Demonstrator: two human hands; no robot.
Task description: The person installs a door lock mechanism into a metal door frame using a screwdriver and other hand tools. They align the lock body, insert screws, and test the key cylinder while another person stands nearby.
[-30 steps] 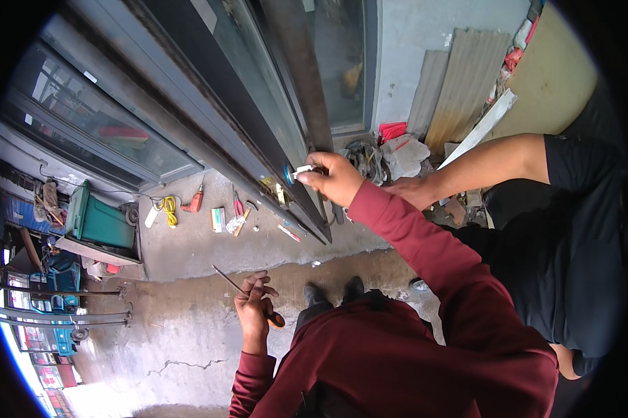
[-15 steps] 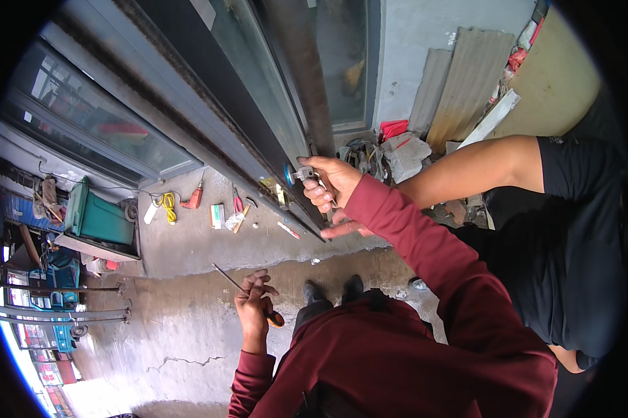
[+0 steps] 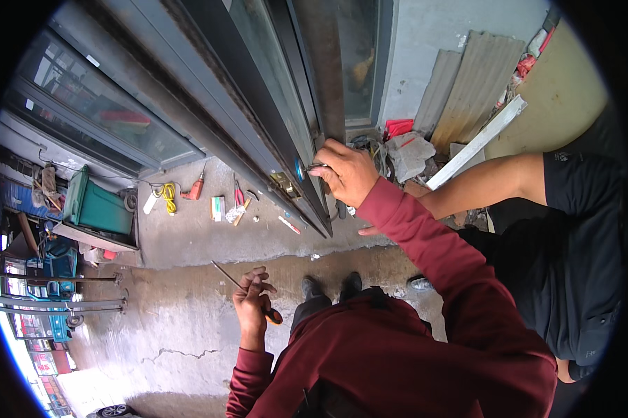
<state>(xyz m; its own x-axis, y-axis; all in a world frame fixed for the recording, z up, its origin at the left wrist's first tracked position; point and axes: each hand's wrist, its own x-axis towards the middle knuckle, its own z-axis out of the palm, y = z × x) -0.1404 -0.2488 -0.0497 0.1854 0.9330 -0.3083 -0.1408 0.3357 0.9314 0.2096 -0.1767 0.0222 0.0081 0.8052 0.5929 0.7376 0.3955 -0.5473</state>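
Observation:
My right hand [image 3: 347,173] is at the edge of a dark grey metal door [image 3: 286,143], its thumb and fingers pinched on a small silvery metal piece [image 3: 317,166]. That piece meets a blue ring [image 3: 299,169] on the door; its exact kind is partly hidden by my fingers. A brass-coloured lock plate [image 3: 283,182] shows in the door's edge beside the ring. Lower down, my left hand [image 3: 250,299] is closed around a screwdriver [image 3: 273,317] with an orange and black handle, its shaft pointing up and left, away from the door.
A co-worker's bare arm [image 3: 498,182] reaches in from the right, behind my sleeve. On the concrete lie a red drill [image 3: 194,188], a yellow cord [image 3: 168,198], pliers [image 3: 238,194] and a small box [image 3: 218,207]. Rubble and a white board [image 3: 477,143] stand by the wall; a green bin [image 3: 98,209] is left.
My right hand has turned over and brought the silvery piece against the door by the blue ring. The co-worker's fingers have drawn back from the door's lower edge. My left hand stays put.

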